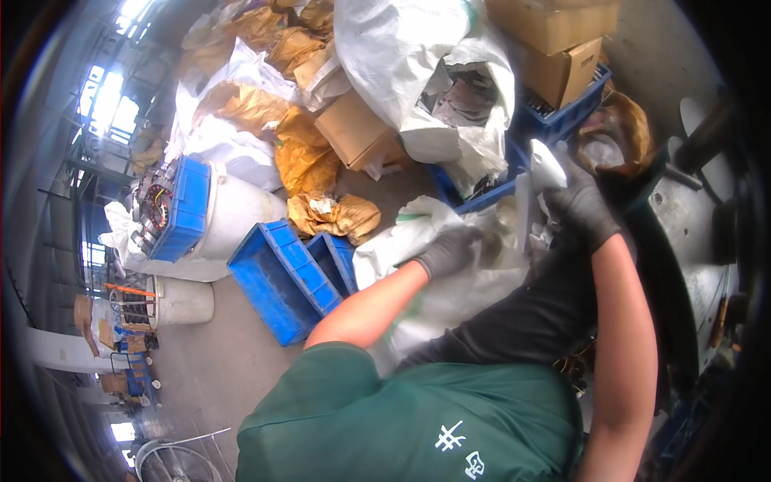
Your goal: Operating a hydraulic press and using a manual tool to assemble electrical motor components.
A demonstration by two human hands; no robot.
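My right hand [577, 202], in a dark grey glove, is closed on a white rounded piece [548, 165] held up at the right of centre. Its exact kind does not show. My left hand [451, 252], gloved alike, is curled closed over the mouth of a white woven sack [381, 255]. Its fingertips are blurred, and what they grip, if anything, cannot be made out. Pale, shiny pieces [540, 234] lie between the two hands, partly smeared. My dark-trousered leg [514, 317] stretches beside the sack.
Blue crates [281, 293] stand on the floor at left. Behind are a large white sack [393, 72], orange-brown bags [309, 153] and a cardboard box [353, 128]. More boxes [554, 24] rest above a blue crate [562, 120]. Metal machinery [683, 233] borders the right.
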